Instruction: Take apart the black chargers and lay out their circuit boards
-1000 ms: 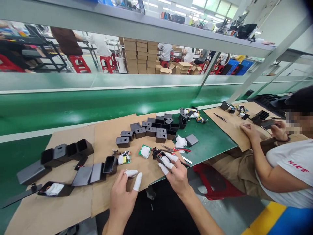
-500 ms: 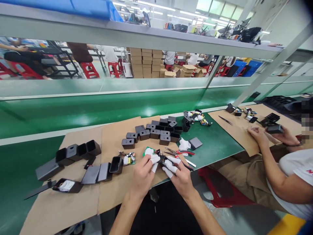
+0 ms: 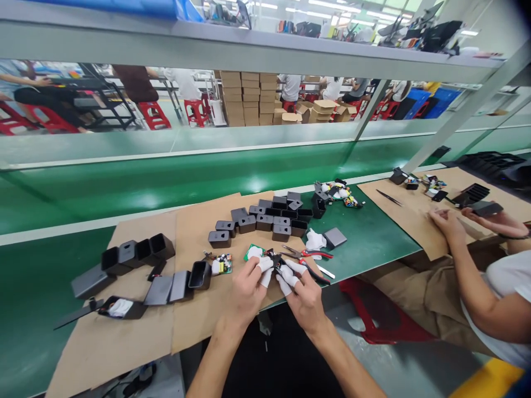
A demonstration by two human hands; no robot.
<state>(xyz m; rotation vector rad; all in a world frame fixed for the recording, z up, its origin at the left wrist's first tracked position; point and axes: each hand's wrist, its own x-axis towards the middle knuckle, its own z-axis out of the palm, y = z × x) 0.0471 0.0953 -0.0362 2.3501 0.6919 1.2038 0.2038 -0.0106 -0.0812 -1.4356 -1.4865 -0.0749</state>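
Note:
My left hand (image 3: 251, 282) and my right hand (image 3: 302, 288), white covers on several fingertips, meet over the cardboard near the bench's front edge. Both are closed around a small black part (image 3: 277, 262), mostly hidden by the fingers. Just beyond my left fingers lies a green circuit board with a white pad (image 3: 254, 252); whether it is joined to the black part I cannot tell. Right of my hands rest red-handled pliers (image 3: 307, 254), with a second red-and-black tool handle (image 3: 316, 273) partly behind my right fingers. Another circuit board with yellow components (image 3: 222, 264) lies to the left.
Several black housings (image 3: 264, 222) stand in rows behind my hands, others (image 3: 136, 253) to the left. An opened housing with a white pad (image 3: 121, 308) lies front left. A grey block (image 3: 335, 237) sits right, before a pile of boards (image 3: 341, 192). A co-worker's hands (image 3: 450, 225) are further right.
The view has shifted slightly, so the bench appears a little moved. My hands stay closed on the black part with only small finger movement. The co-worker's hands have shifted slightly.

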